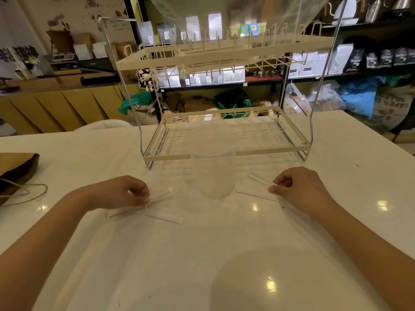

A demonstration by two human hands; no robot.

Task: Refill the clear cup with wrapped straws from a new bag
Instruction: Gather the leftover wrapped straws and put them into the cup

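The clear cup [213, 169] stands upright on the white table [202, 254], in front of a wire rack, and looks empty. Wrapped straws lie flat on both sides of it. My left hand [125, 193] is left of the cup, fingers pinched on a wrapped straw [160, 196] that crosses another straw [165, 217]. My right hand [301, 189] is right of the cup, fingers closed on a wrapped straw [260, 179], with one more straw [253, 194] lying just below it. I see no straw bag on the table.
A cream two-tier wire rack [224, 151] stands right behind the cup. A brown paper bag [15, 169] with string handles lies at the table's left edge. Shelves of packaged goods fill the background.
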